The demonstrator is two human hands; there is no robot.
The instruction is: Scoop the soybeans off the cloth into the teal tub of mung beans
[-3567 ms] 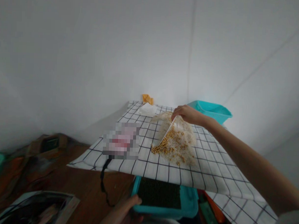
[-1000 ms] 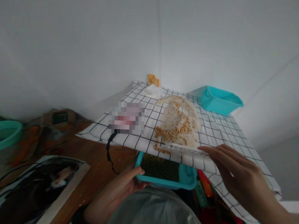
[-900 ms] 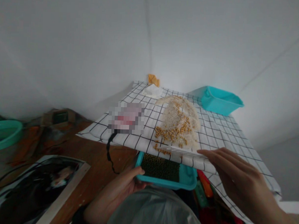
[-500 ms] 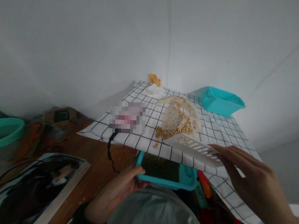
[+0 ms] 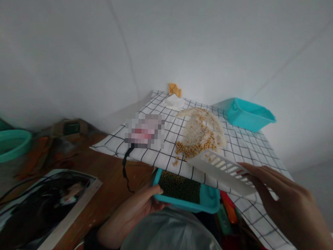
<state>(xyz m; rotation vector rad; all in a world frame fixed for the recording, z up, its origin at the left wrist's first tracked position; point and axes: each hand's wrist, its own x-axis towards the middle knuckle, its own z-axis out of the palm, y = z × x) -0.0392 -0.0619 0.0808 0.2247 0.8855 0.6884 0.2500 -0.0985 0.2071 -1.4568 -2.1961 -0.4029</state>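
Below the table's front edge, my left hand (image 5: 143, 202) grips the near left corner of a turquoise plastic tray (image 5: 211, 199), thumb over the rim. Dark green beans (image 5: 177, 189) lie in it, with some yellowish ones toward the back. My right hand (image 5: 284, 194) is closed on a white slotted plastic piece (image 5: 222, 170), whose far end rests near the pile. In front of that end, a heap of rice-like pale grain (image 5: 196, 129) mixed with yellow soybeans (image 5: 193, 149) spreads over the checked cloth (image 5: 168, 152).
A turquoise bin (image 5: 247, 115) stands at the back right of the table. A white item (image 5: 174, 101) and an orange-yellow piece (image 5: 174, 89) lie at the back. Leftward is a blurred-out object (image 5: 146, 131) with a black strap (image 5: 124, 167). A green basin (image 5: 10, 145) stands far left.
The view has shifted and tilted slightly. The white slotted piece and my right hand sit a little lower and further right; my left hand still grips the tray.
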